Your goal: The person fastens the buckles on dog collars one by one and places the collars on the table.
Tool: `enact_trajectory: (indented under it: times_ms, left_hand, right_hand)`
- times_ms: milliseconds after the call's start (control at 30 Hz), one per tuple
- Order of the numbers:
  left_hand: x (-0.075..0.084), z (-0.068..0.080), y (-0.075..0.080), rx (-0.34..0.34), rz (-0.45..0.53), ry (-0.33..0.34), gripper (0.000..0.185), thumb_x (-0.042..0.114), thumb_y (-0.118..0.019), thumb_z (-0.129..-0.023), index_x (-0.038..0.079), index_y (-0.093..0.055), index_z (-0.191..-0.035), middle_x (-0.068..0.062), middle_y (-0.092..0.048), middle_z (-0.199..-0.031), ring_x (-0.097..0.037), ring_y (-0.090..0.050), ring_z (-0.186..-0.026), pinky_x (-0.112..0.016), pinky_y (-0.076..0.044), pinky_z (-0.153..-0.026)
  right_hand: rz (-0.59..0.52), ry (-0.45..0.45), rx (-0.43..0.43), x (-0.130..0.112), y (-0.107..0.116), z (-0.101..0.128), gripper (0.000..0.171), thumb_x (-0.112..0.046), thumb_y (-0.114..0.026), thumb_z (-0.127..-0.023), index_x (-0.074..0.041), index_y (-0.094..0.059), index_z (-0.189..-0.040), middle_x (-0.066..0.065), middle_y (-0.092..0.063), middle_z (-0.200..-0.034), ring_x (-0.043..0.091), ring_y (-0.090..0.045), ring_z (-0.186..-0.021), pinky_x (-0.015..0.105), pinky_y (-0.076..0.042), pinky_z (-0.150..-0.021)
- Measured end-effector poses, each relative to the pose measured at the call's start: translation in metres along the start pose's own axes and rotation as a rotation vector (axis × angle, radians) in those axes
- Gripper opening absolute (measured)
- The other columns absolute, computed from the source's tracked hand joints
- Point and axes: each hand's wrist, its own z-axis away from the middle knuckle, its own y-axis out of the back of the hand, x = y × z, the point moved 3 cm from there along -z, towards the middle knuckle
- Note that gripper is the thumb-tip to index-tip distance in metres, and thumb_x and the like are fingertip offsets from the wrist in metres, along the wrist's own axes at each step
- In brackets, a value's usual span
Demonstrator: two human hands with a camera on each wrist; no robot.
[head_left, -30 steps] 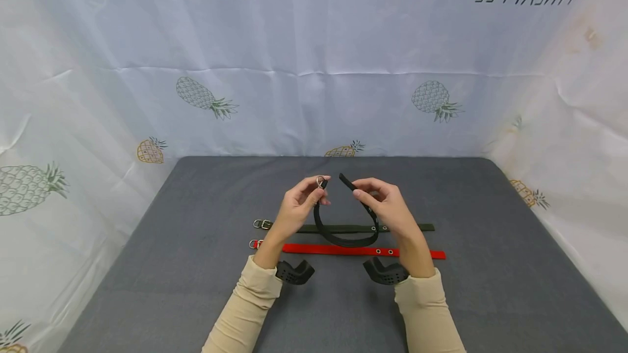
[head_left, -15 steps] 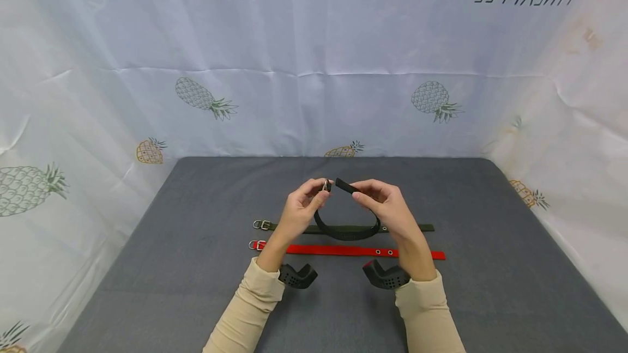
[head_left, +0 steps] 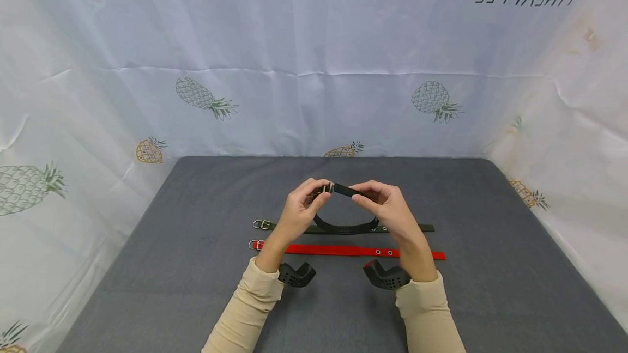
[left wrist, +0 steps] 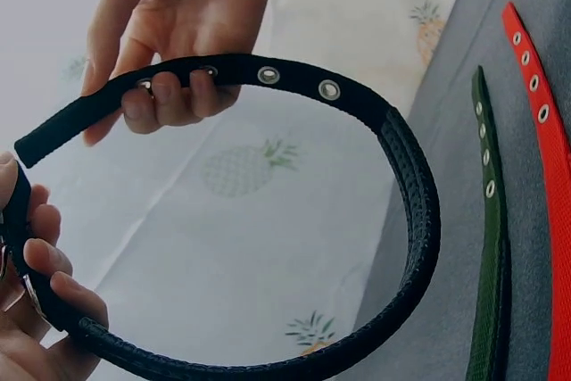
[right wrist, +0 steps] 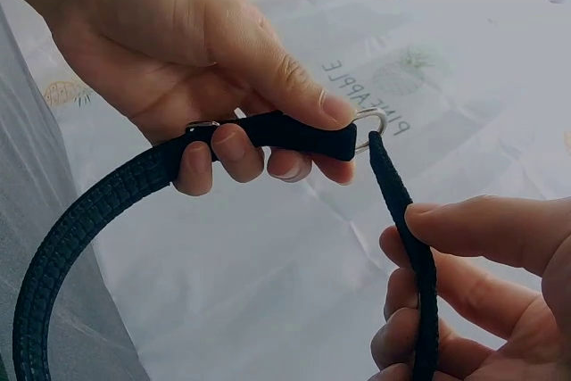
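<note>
A black collar (head_left: 345, 230) is bent into a loop between my two hands, above the table. My left hand (head_left: 299, 207) pinches its buckle end, where a metal D-ring (right wrist: 372, 122) sticks out past the thumb and a buckle (right wrist: 202, 125) lies by the curled fingers. My right hand (head_left: 387, 206) grips the other end, a flat strap with metal eyelets (left wrist: 268, 75). The strap's tip (right wrist: 376, 142) stands right at the D-ring in the right wrist view. Below the hands lie a green collar (head_left: 405, 228) and a red collar (head_left: 338, 250), both stretched out flat.
A grey table (head_left: 196, 287) carries the two flat collars side by side. White curtain (head_left: 304, 113) printed with pineapples hangs behind it and along both sides. A black wrist camera mount (head_left: 296, 275) juts inward from the left wrist, another (head_left: 386, 275) from the right.
My left hand has turned the buckle end so the D-ring points toward the right hand. My right hand has tipped the strap end flatter and brought its tip left, up to the ring.
</note>
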Motion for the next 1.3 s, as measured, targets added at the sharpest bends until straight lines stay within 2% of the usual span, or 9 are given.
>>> enact_trajectory:
  times_ms: [167, 367, 633, 933, 1100, 1200, 1300]
  left_hand:
    - [0.0021, 0.0002, 0.0, -0.006, -0.052, -0.016, 0.025, 0.008, -0.059, -0.095, -0.003, -0.063, -0.117, -0.016, -0.059, -0.093, -0.002, -0.048, -0.077, -0.018, -0.046, -0.064]
    - [0.0033, 0.001, -0.0002, -0.02, -0.094, -0.023, 0.025, 0.008, -0.059, -0.094, -0.001, -0.063, -0.117, -0.014, -0.06, -0.095, -0.004, -0.049, -0.078, -0.018, -0.045, -0.064]
    - [0.0042, 0.0007, -0.0008, -0.024, -0.113, -0.046, 0.023, 0.007, -0.06, -0.094, 0.0, -0.064, -0.115, -0.013, -0.06, -0.094, -0.006, -0.049, -0.077, -0.018, -0.044, -0.063]
    - [0.0032, 0.0006, -0.0028, -0.052, -0.123, -0.05, 0.022, 0.004, -0.061, -0.092, 0.002, -0.065, -0.114, -0.013, -0.062, -0.097, -0.011, -0.053, -0.081, -0.019, -0.047, -0.068]
    - [0.0029, 0.0007, -0.0034, -0.068, -0.135, -0.038, 0.022, 0.013, -0.06, -0.094, 0.003, -0.065, -0.114, -0.011, -0.061, -0.096, -0.008, -0.051, -0.078, -0.018, -0.044, -0.066]
    - [0.0019, 0.0011, -0.004, -0.062, -0.145, -0.064, 0.024, 0.019, -0.059, -0.096, 0.002, -0.065, -0.113, -0.009, -0.06, -0.094, -0.005, -0.049, -0.077, -0.018, -0.044, -0.064]
    - [0.0015, 0.0013, -0.0048, -0.055, -0.15, -0.082, 0.023, 0.017, -0.06, -0.095, 0.002, -0.065, -0.112, -0.008, -0.06, -0.093, -0.004, -0.05, -0.078, -0.018, -0.045, -0.065]
  right_hand:
    - [0.006, 0.013, -0.013, 0.0004, 0.0001, 0.0003, 0.028, -0.011, -0.064, -0.092, 0.006, -0.065, -0.115, -0.017, -0.064, -0.094, 0.007, -0.059, -0.082, 0.022, -0.048, -0.08]
    - [0.013, 0.017, -0.028, 0.0012, 0.0, -0.0003, 0.028, -0.011, -0.064, -0.092, 0.006, -0.065, -0.115, -0.017, -0.064, -0.095, 0.007, -0.06, -0.083, 0.024, -0.049, -0.081]
    - [0.018, 0.019, -0.032, 0.0016, 0.0005, -0.0002, 0.028, -0.011, -0.064, -0.092, 0.006, -0.065, -0.114, -0.016, -0.064, -0.095, 0.007, -0.059, -0.083, 0.023, -0.049, -0.081]
    - [0.029, 0.021, -0.044, 0.0023, -0.0011, -0.0012, 0.026, -0.01, -0.063, -0.093, 0.005, -0.065, -0.114, -0.011, -0.063, -0.098, 0.005, -0.061, -0.083, 0.022, -0.05, -0.082]
    - [0.031, 0.022, -0.045, 0.0019, -0.0041, -0.0019, 0.028, -0.009, -0.063, -0.092, 0.005, -0.063, -0.117, -0.01, -0.063, -0.097, 0.004, -0.061, -0.084, 0.02, -0.05, -0.081]
    - [0.014, 0.012, -0.037, 0.0021, -0.0052, -0.0019, 0.034, -0.012, -0.065, -0.092, 0.005, -0.059, -0.121, -0.008, -0.061, -0.096, 0.005, -0.058, -0.083, 0.02, -0.049, -0.077]
    - [-0.014, 0.007, -0.033, 0.0018, -0.0065, -0.0017, 0.04, -0.016, -0.066, -0.092, 0.007, -0.055, -0.124, -0.006, -0.059, -0.094, 0.006, -0.055, -0.082, 0.02, -0.047, -0.074]
